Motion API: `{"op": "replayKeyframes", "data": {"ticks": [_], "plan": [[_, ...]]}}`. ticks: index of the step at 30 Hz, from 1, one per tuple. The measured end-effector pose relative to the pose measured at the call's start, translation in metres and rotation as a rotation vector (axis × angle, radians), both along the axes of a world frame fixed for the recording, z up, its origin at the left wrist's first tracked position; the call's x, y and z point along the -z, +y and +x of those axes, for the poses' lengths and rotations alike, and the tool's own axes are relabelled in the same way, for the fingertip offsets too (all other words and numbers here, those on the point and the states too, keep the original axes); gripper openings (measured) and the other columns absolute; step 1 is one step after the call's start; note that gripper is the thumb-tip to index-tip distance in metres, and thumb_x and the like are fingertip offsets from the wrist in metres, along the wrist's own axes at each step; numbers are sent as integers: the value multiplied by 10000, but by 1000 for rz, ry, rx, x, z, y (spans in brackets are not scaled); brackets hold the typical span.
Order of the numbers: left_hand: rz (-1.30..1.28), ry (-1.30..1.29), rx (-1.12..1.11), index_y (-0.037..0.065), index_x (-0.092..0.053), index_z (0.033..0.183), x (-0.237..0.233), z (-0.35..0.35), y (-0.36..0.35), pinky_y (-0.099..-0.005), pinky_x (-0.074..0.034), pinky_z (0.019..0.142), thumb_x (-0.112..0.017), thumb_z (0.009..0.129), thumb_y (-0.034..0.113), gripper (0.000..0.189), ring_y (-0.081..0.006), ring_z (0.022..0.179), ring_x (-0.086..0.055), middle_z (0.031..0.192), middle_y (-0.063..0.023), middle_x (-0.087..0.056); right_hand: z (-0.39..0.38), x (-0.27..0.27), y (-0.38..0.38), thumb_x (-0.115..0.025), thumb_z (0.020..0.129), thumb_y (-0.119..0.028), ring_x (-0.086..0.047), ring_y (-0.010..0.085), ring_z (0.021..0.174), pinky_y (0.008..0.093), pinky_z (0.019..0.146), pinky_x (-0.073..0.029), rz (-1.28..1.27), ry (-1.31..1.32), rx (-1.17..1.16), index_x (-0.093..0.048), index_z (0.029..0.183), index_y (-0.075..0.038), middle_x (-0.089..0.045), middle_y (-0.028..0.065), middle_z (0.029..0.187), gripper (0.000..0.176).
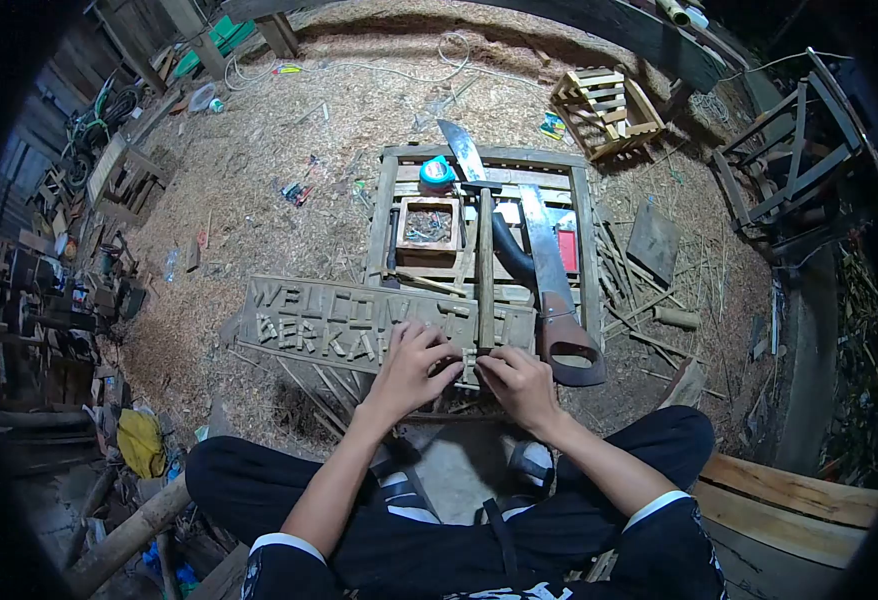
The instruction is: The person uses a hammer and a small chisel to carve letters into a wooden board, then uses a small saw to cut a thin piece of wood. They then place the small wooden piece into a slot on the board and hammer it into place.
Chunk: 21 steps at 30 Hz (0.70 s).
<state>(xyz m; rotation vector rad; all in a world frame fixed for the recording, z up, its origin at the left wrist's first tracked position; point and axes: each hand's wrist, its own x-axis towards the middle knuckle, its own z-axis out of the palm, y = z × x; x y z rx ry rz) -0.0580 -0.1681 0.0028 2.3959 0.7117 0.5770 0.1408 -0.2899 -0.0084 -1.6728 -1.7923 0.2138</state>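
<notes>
A long wooden board (294,345) lies across in front of me, with raised letters built from small wood strips. Over its right half, my left hand (414,368) rests palm down, thumb and index finger apart beside small wood pieces (470,362). My right hand (519,382) touches the board's near right edge; its fingertips are pressed together, and whatever they hold is too small to make out. The end of a hammer's wooden handle (486,275) reaches down between both hands. A handsaw (547,255) lies right of it, its brown grip close to my right hand.
Under the tools is a slatted wooden frame (383,215). On it are a blue tape measure (437,172), a wooden box (429,204) of small metal bits and a machete blade (461,150). A slatted crate (649,128) stands back right. Wood shavings (249,170) cover the ground.
</notes>
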Motion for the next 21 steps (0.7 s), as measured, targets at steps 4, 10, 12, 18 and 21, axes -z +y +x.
{"op": "replayKeyframes", "data": {"ticks": [4, 10, 12, 18, 21], "plan": [[-13, -14, -3, 128, -793, 1042, -2, 1, -2, -467, -383, 1063, -803, 862, 221, 203, -287, 1051, -582, 982, -67, -655, 3, 0, 0, -747, 860, -86, -705, 289, 851, 410, 668, -576, -36, 11, -38, -727, 1054, -82, -699, 77, 980, 196], [12, 35, 25, 162, -799, 1085, -7, -1, -7, -454, -388, 1063, -799, 866, 211, 224, -292, 1061, -579, 1016, -80, -647, 5, -2, 2, -763, 866, -71, -725, 307, 840, 412, 691, -591, -59, 31, -56, -745, 1056, -51, -718, 94, 971, 191], [30, 46, 26, 168, -799, 1091, -9, 0, -8, -455, -388, 1063, -798, 867, 206, 228, -291, 1068, -577, 1031, -84, -644, 6, -6, 2, -763, 867, -73, -726, 305, 840, 410, 690, -592, -68, 25, -69, -744, 1059, -51, -718, 95, 971, 194], [68, 101, 47, 170, -797, 1087, -11, 4, -10, -447, -396, 1054, -794, 855, 181, 232, -286, 1071, -561, 1021, -80, -617, 4, -3, 2, -759, 870, -79, -725, 304, 839, 413, 694, -592, -64, -19, -61, -741, 1062, -48, -717, 97, 970, 196], [68, 104, 53, 170, -797, 1084, -11, 4, -9, -448, -398, 1053, -791, 849, 174, 234, -285, 1058, -560, 1008, -77, -609, 4, -3, 1, -758, 869, -81, -726, 302, 848, 415, 700, -592, -60, -26, -60, -739, 1061, -48, -716, 96, 975, 195]]}}
